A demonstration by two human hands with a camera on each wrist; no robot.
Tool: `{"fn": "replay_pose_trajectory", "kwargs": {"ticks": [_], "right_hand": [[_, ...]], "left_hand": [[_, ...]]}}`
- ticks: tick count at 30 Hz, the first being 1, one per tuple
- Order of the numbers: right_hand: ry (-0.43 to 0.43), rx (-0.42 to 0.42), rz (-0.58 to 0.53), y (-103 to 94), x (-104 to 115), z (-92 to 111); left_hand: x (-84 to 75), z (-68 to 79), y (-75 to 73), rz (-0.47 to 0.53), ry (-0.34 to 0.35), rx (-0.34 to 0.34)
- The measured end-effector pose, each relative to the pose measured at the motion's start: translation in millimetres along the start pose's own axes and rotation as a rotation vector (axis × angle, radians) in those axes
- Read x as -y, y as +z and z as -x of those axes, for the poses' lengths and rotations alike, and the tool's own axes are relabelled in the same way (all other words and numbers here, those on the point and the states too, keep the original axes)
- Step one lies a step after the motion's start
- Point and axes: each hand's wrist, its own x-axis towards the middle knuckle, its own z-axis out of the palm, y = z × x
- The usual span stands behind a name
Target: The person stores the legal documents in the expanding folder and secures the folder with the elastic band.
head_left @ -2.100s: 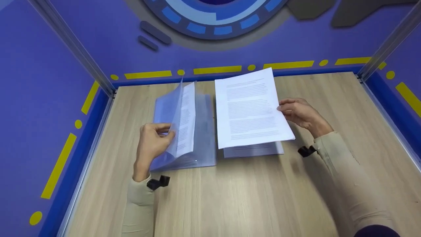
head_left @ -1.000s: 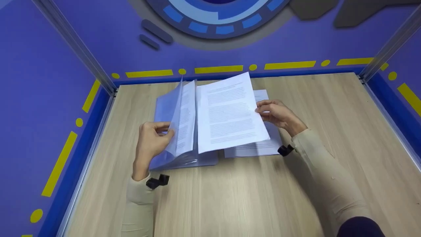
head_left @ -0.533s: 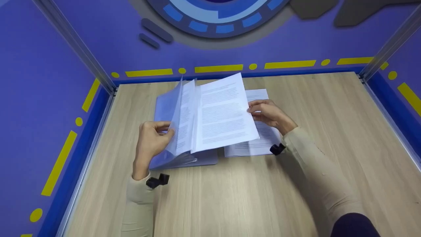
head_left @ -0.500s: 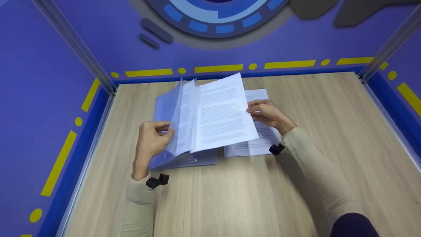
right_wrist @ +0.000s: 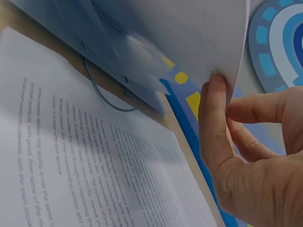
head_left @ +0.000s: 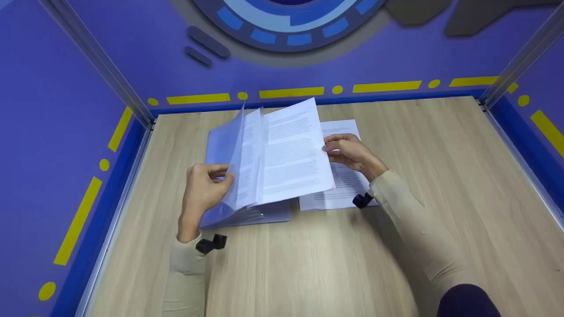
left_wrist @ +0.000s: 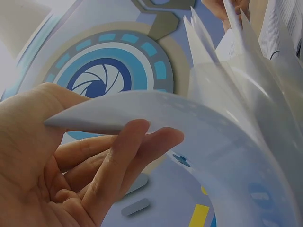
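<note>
A bluish clear plastic folder [head_left: 222, 141] lies at the table's centre-left, its leaves raised and fanned. My left hand [head_left: 205, 187] pinches the free edge of one plastic sleeve [left_wrist: 227, 123], which bows in a curve in the left wrist view. Printed pages [head_left: 249, 154] stand among the leaves. With thumb and fingertips, my right hand [head_left: 350, 152] pinches the right edge of a printed sheet of paper [head_left: 293, 154]. The left part of this sheet is behind a clear leaf of the folder. The sheet is held up at a tilt, overlapping the folder.
Under the raised sheet and to its right lies more printed paper [head_left: 346, 189] flat on the wooden table [head_left: 308, 264]. A thin elastic cord [right_wrist: 102, 97] hangs from the folder. Blue panels [head_left: 132, 53] wall the table at the back and both sides.
My right hand has carried the printed sheet leftward, its left edge passing in behind the folder's clear leaf. More of the paper underneath shows. My left hand keeps its place on the sleeve.
</note>
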Motion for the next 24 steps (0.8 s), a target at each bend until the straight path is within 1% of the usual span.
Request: {"fn": "replay_pose_trajectory", "kwargs": {"ticks": [10,24], "right_hand": [[-0.007,0.013,0.015,18.1,3.7,-1.0],[-0.027,0.048,0.035,44.2,7.0,-3.8]], "left_hand": [[-0.4,-0.5,0.8,-0.009,0.011,-0.003],[-1.8,-0.4,0.8,-0.007,0.002,-0.005]]}}
